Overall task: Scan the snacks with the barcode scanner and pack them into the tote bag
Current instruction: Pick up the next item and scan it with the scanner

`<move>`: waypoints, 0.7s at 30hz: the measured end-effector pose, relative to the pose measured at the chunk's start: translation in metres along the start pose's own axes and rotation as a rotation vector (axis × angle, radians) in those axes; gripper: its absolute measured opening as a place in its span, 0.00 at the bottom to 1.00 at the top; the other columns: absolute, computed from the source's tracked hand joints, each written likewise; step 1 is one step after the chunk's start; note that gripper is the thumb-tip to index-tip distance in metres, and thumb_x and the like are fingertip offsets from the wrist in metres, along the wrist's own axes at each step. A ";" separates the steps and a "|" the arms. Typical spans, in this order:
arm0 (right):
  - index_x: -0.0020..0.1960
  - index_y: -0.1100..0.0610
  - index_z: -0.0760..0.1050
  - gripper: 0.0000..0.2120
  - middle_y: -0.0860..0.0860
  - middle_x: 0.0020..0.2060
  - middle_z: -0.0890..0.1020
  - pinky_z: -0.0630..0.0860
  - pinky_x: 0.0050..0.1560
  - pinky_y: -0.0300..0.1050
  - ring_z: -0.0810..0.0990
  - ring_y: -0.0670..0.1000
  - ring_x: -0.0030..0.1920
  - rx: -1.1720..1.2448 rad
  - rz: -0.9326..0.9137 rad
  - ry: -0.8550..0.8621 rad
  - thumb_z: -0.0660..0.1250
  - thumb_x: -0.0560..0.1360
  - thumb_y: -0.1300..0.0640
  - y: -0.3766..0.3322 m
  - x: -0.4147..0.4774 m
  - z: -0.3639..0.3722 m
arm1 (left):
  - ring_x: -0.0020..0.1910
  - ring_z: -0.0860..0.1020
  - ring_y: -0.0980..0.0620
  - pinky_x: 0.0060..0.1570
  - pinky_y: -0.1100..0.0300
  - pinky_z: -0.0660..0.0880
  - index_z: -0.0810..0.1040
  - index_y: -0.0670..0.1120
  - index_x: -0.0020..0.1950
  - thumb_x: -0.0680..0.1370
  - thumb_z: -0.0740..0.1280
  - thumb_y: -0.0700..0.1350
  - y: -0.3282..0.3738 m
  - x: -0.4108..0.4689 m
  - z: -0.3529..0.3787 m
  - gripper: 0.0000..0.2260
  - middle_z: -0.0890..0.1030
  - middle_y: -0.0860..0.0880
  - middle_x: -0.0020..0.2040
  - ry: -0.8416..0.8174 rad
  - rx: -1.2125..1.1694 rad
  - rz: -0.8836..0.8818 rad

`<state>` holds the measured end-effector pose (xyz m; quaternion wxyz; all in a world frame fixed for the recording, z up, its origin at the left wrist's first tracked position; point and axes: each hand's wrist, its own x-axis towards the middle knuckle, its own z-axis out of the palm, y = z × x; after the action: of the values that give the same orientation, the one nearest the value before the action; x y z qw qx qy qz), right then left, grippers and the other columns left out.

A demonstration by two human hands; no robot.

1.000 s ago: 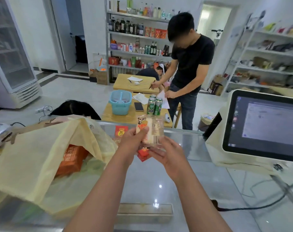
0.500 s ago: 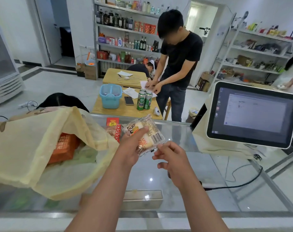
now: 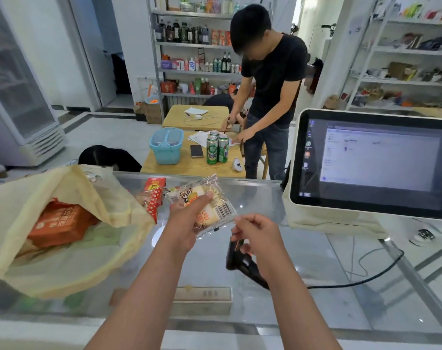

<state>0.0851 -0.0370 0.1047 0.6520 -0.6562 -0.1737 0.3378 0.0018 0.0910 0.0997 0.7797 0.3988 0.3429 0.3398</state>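
My left hand (image 3: 187, 223) grips a clear snack packet (image 3: 216, 198) above the glass counter (image 3: 303, 261), its barcode facing up at the right end. My right hand (image 3: 257, 236) hovers just right of the packet with loosely curled fingers and holds nothing. Directly under it lies the black barcode scanner (image 3: 236, 261), partly hidden by the hand. The cream tote bag (image 3: 38, 198) lies open on the left with an orange pack (image 3: 60, 223) inside. Red snack packets (image 3: 154, 198) sit beside the bag's mouth.
A white checkout screen (image 3: 374, 162) stands on the right of the counter, and the scanner cable (image 3: 366, 279) runs below it. Beyond the counter a person in black (image 3: 270, 72) works at a wooden table (image 3: 189, 170) with cans and a blue basket.
My right hand has let go of the packet and dropped down over the scanner. My left hand has tilted the packet so the barcode points right.
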 end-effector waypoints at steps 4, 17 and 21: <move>0.42 0.60 0.77 0.04 0.53 0.31 0.81 0.67 0.25 0.38 0.79 0.47 0.29 0.010 0.063 0.003 0.67 0.76 0.63 0.017 0.006 -0.007 | 0.37 0.84 0.52 0.33 0.59 0.80 0.74 0.48 0.55 0.74 0.72 0.40 -0.020 0.001 -0.002 0.13 0.85 0.48 0.43 0.040 0.038 -0.002; 0.71 0.55 0.65 0.28 0.54 0.61 0.72 0.71 0.59 0.47 0.73 0.55 0.61 -0.883 -0.053 0.091 0.66 0.73 0.54 0.086 0.025 -0.032 | 0.45 0.84 0.50 0.46 0.52 0.81 0.75 0.45 0.64 0.74 0.72 0.41 -0.049 0.029 -0.028 0.18 0.85 0.47 0.50 0.042 0.052 -0.046; 0.66 0.54 0.64 0.26 0.53 0.55 0.75 0.73 0.52 0.47 0.75 0.56 0.55 -1.241 -0.020 0.005 0.67 0.72 0.49 0.110 0.025 -0.021 | 0.50 0.83 0.49 0.52 0.50 0.79 0.75 0.46 0.64 0.75 0.71 0.42 -0.056 0.037 -0.029 0.18 0.84 0.46 0.54 0.025 0.033 -0.079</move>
<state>0.0939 -0.0452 -0.0093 0.1523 -0.9121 -0.3423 0.1662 0.0127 0.1072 0.0292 0.7815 0.3935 0.3735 0.3081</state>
